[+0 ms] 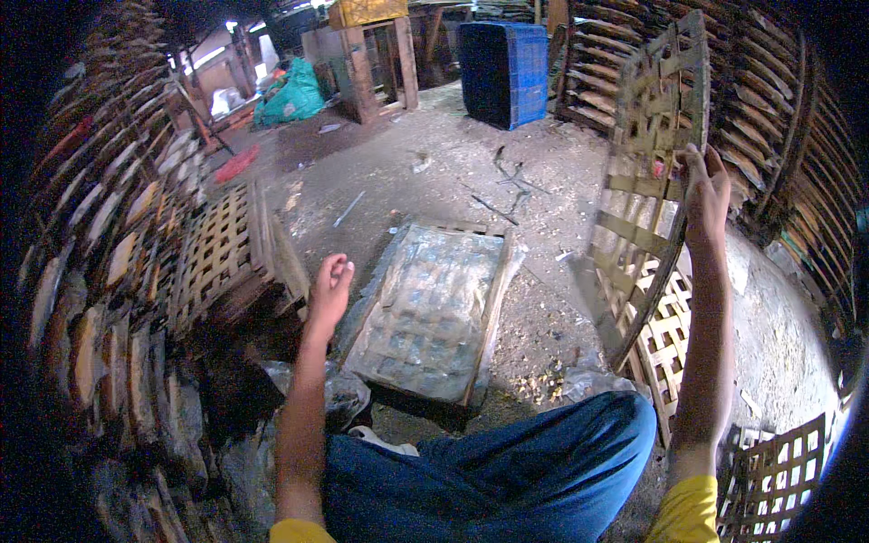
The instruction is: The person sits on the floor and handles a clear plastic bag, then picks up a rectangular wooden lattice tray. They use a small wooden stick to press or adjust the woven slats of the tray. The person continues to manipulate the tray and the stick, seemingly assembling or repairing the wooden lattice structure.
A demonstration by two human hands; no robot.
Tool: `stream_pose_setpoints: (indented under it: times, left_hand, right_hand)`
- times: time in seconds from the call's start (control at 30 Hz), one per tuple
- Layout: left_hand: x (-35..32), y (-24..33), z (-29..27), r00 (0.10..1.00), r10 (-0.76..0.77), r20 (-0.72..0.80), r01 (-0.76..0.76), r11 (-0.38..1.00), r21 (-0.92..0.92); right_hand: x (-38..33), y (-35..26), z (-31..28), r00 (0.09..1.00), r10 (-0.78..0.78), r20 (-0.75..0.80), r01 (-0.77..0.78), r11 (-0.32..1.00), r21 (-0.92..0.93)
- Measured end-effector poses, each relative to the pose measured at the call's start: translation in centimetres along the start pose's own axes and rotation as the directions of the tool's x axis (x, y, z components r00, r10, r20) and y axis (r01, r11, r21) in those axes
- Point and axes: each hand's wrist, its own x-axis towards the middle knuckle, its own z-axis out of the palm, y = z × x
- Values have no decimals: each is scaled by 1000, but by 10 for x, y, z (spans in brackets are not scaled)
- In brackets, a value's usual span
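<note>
My right hand grips the edge of a woven bamboo lattice tray, which stands tilted on end at my right. My left hand is held up at the left of a low wooden-framed tray. Its fingers are loosely curled, with nothing seen in them. Cloudy plastic film covers the low tray, and a lattice pattern shows through it. The low tray lies flat before my knees, apart from both hands.
Lattice trays stack up at the left, and another leans at the right. Farther off are a blue plastic crate and a green sack. Twigs and scraps litter the floor. Crumpled plastic lies by my knee.
</note>
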Motion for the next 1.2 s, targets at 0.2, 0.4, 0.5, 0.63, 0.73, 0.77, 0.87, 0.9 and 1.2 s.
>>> stream_pose_setpoints:
  times: [0.2,0.4,0.5,0.63,0.73,0.77,0.87,0.9,1.2]
  left_hand:
    - [-42,29,-5,930,-357,90,355,934,36]
    - [-28,-33,9,912,-392,124,359,906,223]
    - [-28,-47,0,872,-449,195,389,877,281]
    - [-17,-55,-2,867,-481,132,356,782,513]
    - [-16,-110,1,968,-248,-31,229,826,515]
    - [-17,-117,10,965,-258,-44,243,821,516]
    - [-19,-132,31,958,-284,-39,258,796,548]
    - [-16,-135,36,957,-290,-6,240,781,576]
    - [-20,-154,43,983,-180,34,130,814,566]
  right_hand:
    - [-62,39,67,887,442,134,-461,834,304]
    - [-159,134,150,629,618,472,-750,325,576]
    - [-209,162,167,522,710,473,-853,424,305]
    - [-235,169,168,455,711,536,-797,594,-113]
    - [-247,174,168,463,609,644,-722,680,-125]
    - [-251,179,167,441,641,628,-783,617,-79]
    - [-267,201,168,390,690,609,-881,473,28]
    - [-269,210,165,376,695,612,-878,479,-4]
    - [-285,235,170,438,587,681,-792,611,-18]
